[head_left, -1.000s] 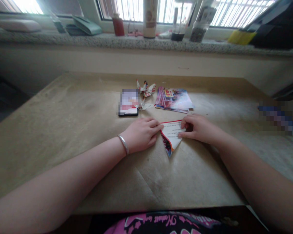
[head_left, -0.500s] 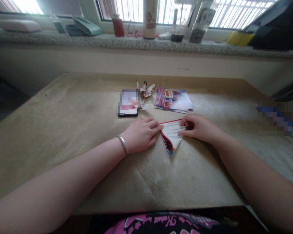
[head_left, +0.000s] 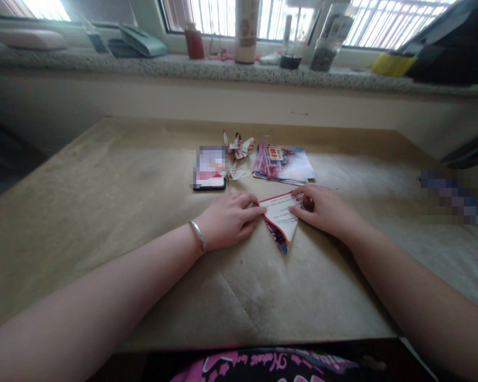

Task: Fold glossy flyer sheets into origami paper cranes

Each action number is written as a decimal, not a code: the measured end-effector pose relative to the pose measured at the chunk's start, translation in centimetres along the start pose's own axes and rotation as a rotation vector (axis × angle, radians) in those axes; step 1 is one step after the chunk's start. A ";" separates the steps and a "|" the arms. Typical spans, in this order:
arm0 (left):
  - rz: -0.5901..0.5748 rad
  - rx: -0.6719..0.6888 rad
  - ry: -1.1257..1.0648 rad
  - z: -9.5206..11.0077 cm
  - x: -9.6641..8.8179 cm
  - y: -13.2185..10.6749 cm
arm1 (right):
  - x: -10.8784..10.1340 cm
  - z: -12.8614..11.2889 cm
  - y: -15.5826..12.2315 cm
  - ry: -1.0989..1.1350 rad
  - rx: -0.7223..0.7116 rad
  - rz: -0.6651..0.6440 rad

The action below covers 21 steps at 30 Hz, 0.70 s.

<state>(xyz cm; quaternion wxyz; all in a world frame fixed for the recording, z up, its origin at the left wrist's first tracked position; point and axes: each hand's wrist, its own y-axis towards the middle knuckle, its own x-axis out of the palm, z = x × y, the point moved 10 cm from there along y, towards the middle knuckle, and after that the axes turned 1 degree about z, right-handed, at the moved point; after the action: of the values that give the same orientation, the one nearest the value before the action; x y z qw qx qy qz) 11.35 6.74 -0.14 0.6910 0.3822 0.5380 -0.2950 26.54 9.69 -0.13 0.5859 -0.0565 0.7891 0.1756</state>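
Between my hands a folded piece of printed paper lies on the table, a triangle with its point towards me. Its top layer is white with lines of text and a red edge; a dark coloured print shows along the lower left side, where the layers gape. My left hand, with a silver bangle at the wrist, pinches the left corner. At the right corner, the thumb and fingers of my right hand close on the paper, thumb on top.
Beyond the paper lie a phone with a blurred screen, folded paper figures and a stack of printed sheets. Bottles and a red container line the stone windowsill. A blurred strip-like item sits at the right.
The paper's lower point has swung slightly to the right. My right thumb and fingers have moved a little further over the right corner; my left hand still holds the left corner.
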 end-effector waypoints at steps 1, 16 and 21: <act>-0.005 -0.001 -0.005 -0.1 0.0 -0.1 | 0.1 -0.2 0.0 0.003 -0.009 -0.001; -0.028 -0.026 -0.007 -0.5 0.5 -0.3 | 0.4 -0.3 -0.1 -0.038 0.027 -0.029; -0.014 -0.014 -0.015 -0.4 0.5 -0.3 | 0.3 -0.5 -0.1 -0.059 0.016 -0.014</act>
<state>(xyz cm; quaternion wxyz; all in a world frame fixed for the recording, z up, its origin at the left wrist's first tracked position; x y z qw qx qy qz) 11.05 6.91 -0.72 0.6958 0.3712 0.5374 -0.2989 26.00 9.50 -0.32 0.6105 -0.0521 0.7725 0.1669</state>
